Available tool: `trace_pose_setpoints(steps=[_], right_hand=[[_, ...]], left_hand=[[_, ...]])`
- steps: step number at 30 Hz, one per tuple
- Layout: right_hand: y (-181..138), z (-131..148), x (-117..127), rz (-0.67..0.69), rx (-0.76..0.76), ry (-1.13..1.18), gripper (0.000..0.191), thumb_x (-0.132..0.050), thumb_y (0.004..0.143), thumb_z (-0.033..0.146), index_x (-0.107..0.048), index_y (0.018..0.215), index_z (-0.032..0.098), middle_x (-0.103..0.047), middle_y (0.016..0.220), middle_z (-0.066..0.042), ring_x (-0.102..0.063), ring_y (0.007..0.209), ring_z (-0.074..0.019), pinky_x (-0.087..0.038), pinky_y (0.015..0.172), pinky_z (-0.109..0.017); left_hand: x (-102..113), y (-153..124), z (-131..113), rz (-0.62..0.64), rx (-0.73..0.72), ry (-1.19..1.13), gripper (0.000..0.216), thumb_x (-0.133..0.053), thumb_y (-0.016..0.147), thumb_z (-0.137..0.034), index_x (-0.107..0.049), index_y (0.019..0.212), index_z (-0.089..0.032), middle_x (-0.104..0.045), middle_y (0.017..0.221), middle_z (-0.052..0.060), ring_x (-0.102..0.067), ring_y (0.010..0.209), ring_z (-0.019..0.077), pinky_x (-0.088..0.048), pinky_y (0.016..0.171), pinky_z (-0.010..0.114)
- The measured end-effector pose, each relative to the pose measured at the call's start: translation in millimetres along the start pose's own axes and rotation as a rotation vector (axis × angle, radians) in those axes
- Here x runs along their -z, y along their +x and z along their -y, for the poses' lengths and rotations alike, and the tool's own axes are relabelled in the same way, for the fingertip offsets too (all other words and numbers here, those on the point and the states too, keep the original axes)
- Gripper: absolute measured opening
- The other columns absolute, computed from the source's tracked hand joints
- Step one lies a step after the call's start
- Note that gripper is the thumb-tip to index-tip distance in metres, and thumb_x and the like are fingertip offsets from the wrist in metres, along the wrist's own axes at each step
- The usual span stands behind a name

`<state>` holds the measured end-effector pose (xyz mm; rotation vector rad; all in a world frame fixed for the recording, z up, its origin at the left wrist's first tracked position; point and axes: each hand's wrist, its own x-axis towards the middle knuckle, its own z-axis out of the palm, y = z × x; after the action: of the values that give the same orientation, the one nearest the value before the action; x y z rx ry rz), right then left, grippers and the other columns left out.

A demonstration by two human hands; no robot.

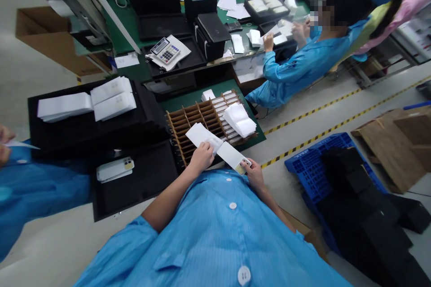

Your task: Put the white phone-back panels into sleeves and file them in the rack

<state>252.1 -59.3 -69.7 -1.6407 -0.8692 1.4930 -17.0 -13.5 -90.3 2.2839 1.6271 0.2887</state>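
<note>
My left hand is closed on a flat white sleeve in front of my body. My right hand pinches the camera end of a white phone back panel, which has a yellow patch near that end. The panel's other end meets the near end of the sleeve; I cannot tell whether it lies inside. Just beyond my hands stands a brown cardboard divider grid, its right slots filled with white pieces. A pile of white sleeves rests on that filled side.
On the left, black trays hold stacked white sleeves and several white phone panels. A co-worker's sleeve reaches in there. Another co-worker sits at the green bench. A blue pallet with black boxes lies right.
</note>
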Motion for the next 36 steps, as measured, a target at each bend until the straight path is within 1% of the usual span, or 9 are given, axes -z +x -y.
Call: trace_pose_setpoints(steps=[5, 9, 13, 17, 22, 26, 29, 32, 36], right_hand=[[-2.7, 3.9, -2.3, -0.024, 0.036, -0.028, 0.046, -0.082, 0.077, 0.057, -0.078, 0.098, 0.016, -0.077, 0.085, -0.005, -0.067, 0.073, -0.0216, -0.056, 0.07, -0.033], [-2.3, 6.8, -5.7, -0.033, 0.071, -0.06, 0.045, -0.08, 0.079, 0.057, -0.078, 0.096, 0.017, -0.076, 0.083, -0.005, -0.066, 0.073, -0.0209, -0.055, 0.069, -0.032], [1.3, 7.5, -11.7, -0.024, 0.111, -0.075, 0.044, -0.079, 0.079, 0.057, -0.079, 0.098, 0.017, -0.076, 0.083, -0.004, -0.066, 0.073, -0.0204, -0.055, 0.069, -0.031], [4.4, 8.6, -18.0, -0.027, 0.136, -0.087, 0.045, -0.078, 0.079, 0.057, -0.078, 0.098, 0.016, -0.076, 0.083, -0.005, -0.066, 0.072, -0.0205, -0.054, 0.068, -0.032], [5.2, 11.6, -22.1, -0.014, 0.141, -0.091, 0.046, -0.077, 0.08, 0.057, -0.078, 0.1, 0.016, -0.076, 0.085, -0.005, -0.067, 0.073, -0.0213, -0.055, 0.068, -0.032], [4.6, 14.9, -23.9, 0.014, 0.163, -0.145, 0.043, -0.076, 0.081, 0.055, -0.079, 0.1, 0.016, -0.078, 0.088, -0.006, -0.069, 0.077, -0.0228, -0.055, 0.071, -0.033], [3.6, 19.6, -26.0, 0.029, 0.182, -0.19, 0.041, -0.075, 0.082, 0.054, -0.08, 0.099, 0.017, -0.079, 0.087, -0.006, -0.068, 0.076, -0.0235, -0.054, 0.07, -0.033], [2.0, 25.5, -28.9, 0.039, 0.231, -0.255, 0.039, -0.072, 0.084, 0.053, -0.08, 0.099, 0.017, -0.079, 0.087, -0.006, -0.068, 0.077, -0.024, -0.054, 0.07, -0.033], [0.4, 29.7, -31.5, 0.003, 0.27, -0.313, 0.037, -0.069, 0.087, 0.051, -0.081, 0.101, 0.018, -0.079, 0.086, -0.006, -0.068, 0.077, -0.0241, -0.052, 0.073, -0.033]], left_hand=[[0.2, 4.4, 3.8, 0.013, 0.072, -0.142, 0.022, -0.061, 0.094, -0.016, -0.072, 0.075, -0.019, -0.067, 0.092, 0.011, -0.063, 0.092, 0.0252, -0.052, 0.084, 0.036], [2.8, 10.2, 9.6, 0.0, 0.179, -0.332, 0.023, -0.061, 0.089, -0.014, -0.075, 0.071, -0.018, -0.068, 0.084, 0.007, -0.063, 0.078, 0.0189, -0.048, 0.075, 0.031], [6.6, 14.1, 12.5, -0.028, 0.248, -0.442, 0.021, -0.062, 0.083, -0.013, -0.079, 0.072, -0.018, -0.07, 0.079, 0.005, -0.063, 0.073, 0.0178, -0.046, 0.073, 0.03], [8.8, 14.4, 12.6, -0.052, 0.265, -0.504, 0.021, -0.062, 0.083, -0.014, -0.081, 0.074, -0.017, -0.074, 0.079, 0.005, -0.064, 0.074, 0.018, -0.046, 0.074, 0.03], [9.1, 12.5, 10.7, -0.075, 0.279, -0.52, 0.02, -0.062, 0.083, -0.016, -0.08, 0.074, -0.018, -0.075, 0.081, 0.005, -0.067, 0.078, 0.0189, -0.047, 0.076, 0.03], [8.9, 8.6, 6.4, -0.158, 0.282, -0.484, 0.022, -0.059, 0.085, -0.016, -0.076, 0.071, -0.019, -0.073, 0.079, 0.005, -0.065, 0.078, 0.0194, -0.049, 0.077, 0.031], [8.2, 3.9, 1.9, -0.212, 0.271, -0.462, 0.023, -0.057, 0.088, -0.017, -0.076, 0.076, -0.02, -0.073, 0.085, 0.007, -0.066, 0.081, 0.0196, -0.051, 0.078, 0.032], [6.6, -0.1, -1.2, -0.201, 0.253, -0.398, 0.023, -0.056, 0.091, -0.017, -0.076, 0.08, -0.02, -0.072, 0.088, 0.007, -0.066, 0.082, 0.0194, -0.051, 0.079, 0.032], [4.5, -1.8, -1.3, -0.204, 0.307, -0.385, 0.02, -0.058, 0.089, -0.016, -0.073, 0.077, -0.02, -0.071, 0.086, 0.007, -0.065, 0.082, 0.0197, -0.051, 0.079, 0.032]])
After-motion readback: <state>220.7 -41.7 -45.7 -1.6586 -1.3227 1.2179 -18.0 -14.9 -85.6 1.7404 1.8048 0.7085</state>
